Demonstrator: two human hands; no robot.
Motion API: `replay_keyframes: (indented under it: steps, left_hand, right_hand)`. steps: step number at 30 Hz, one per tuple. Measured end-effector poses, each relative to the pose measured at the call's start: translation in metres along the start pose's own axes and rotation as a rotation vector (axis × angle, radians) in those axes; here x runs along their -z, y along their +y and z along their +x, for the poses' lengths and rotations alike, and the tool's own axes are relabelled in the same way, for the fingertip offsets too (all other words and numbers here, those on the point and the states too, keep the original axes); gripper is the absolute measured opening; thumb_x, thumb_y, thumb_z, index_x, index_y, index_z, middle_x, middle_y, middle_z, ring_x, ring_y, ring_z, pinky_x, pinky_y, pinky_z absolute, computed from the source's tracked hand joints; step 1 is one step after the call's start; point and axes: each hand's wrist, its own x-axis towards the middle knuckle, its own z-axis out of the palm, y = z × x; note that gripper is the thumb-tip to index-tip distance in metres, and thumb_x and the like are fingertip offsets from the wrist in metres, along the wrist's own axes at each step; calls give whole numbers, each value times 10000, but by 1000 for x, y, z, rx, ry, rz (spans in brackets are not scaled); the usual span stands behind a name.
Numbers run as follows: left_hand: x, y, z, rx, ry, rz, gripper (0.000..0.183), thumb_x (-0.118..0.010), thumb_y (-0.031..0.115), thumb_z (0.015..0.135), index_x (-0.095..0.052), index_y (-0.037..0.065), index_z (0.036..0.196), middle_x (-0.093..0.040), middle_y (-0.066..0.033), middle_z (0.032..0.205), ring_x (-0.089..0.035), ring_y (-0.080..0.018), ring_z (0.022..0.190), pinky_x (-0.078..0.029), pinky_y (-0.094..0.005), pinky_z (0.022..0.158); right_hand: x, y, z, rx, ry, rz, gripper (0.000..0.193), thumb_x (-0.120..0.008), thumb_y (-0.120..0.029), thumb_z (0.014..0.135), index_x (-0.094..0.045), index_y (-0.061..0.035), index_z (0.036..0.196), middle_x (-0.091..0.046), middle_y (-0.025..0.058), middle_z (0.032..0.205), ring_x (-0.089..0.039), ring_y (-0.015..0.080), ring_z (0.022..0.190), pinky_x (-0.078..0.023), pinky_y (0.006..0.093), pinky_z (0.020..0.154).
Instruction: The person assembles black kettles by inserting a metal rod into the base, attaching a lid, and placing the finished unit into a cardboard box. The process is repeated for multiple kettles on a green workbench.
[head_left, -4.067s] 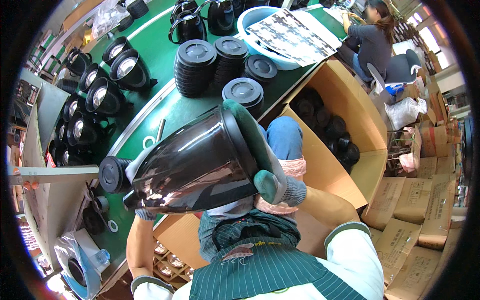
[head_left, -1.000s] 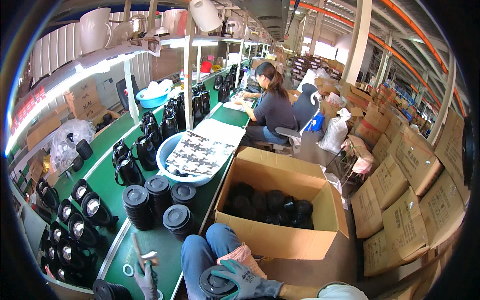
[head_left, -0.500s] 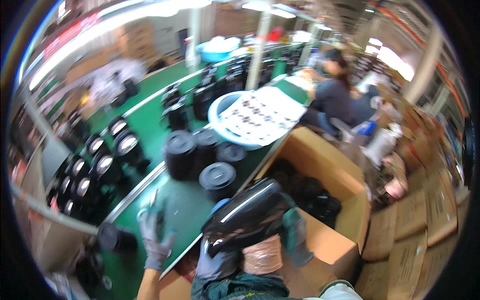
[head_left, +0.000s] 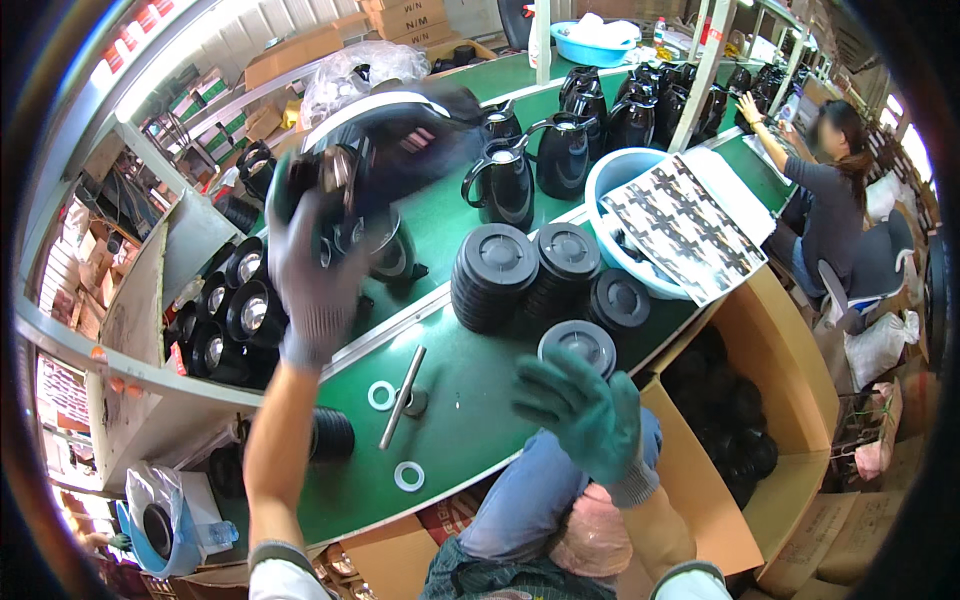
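My left hand (head_left: 318, 275), in a grey glove, is raised over the bench at the left. Its fingers close round a glossy black jug (head_left: 425, 145), smeared by motion and tilted on its side. My right hand (head_left: 590, 415), in a green glove, hangs open above my lap, fingers stretched out beside a round black lid (head_left: 577, 345). Stacked black lids (head_left: 495, 262) stand just beyond it. Between my hands, a T-shaped metal tool (head_left: 403, 395) lies on the green bench (head_left: 450, 430) near a white ring (head_left: 381, 395) and a second white ring (head_left: 409, 476).
Black jugs with handles (head_left: 505, 185) stand along the bench. Open-ended black bodies (head_left: 250, 312) lie piled at the left. A blue basin (head_left: 610, 180) holds a patterned sheet (head_left: 690, 225). An open carton (head_left: 790, 380) of black parts stands right. A person (head_left: 830, 190) sits farther along.
The black jug has gone from over my lap, by my right hand, to my raised left hand above the bench. My right hand is now empty. The view has shifted left.
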Motion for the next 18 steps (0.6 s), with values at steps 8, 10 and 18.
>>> replay_keyframes:
  steps: [8, 10, 18]
  left_hand:
    - [-255, -157, 98, 47, -582, 208, 584, -862, 508, 780, -769, 169, 1247, -576, -246, 1467, -559, -412, 1343, -434, -446, 1155]
    - [-291, -172, 74, 56, -724, 260, 653, -821, 601, 789, -743, 216, 1311, -519, -256, 1530, -483, -412, 1434, -396, -459, 1191]
    - [-167, -136, 32, 107, -763, 101, 548, -783, 535, 828, -735, 122, 1185, -687, -145, 1239, -636, -334, 1186, -496, -454, 1043]
  right_hand:
    - [59, 21, -43, -76, 90, 36, 862, -463, -623, 1034, -341, 17, 1599, -434, 293, 1584, -453, 476, 1442, -314, 622, 1227]
    - [64, 28, -49, -217, 145, 87, 760, -576, -399, 1016, -353, 66, 1575, -460, 273, 1567, -468, 434, 1445, -321, 566, 1244]
    - [51, 37, -40, -250, 42, -41, 726, -586, -325, 1034, -337, 83, 1581, -447, 252, 1586, -455, 394, 1468, -318, 521, 1257]
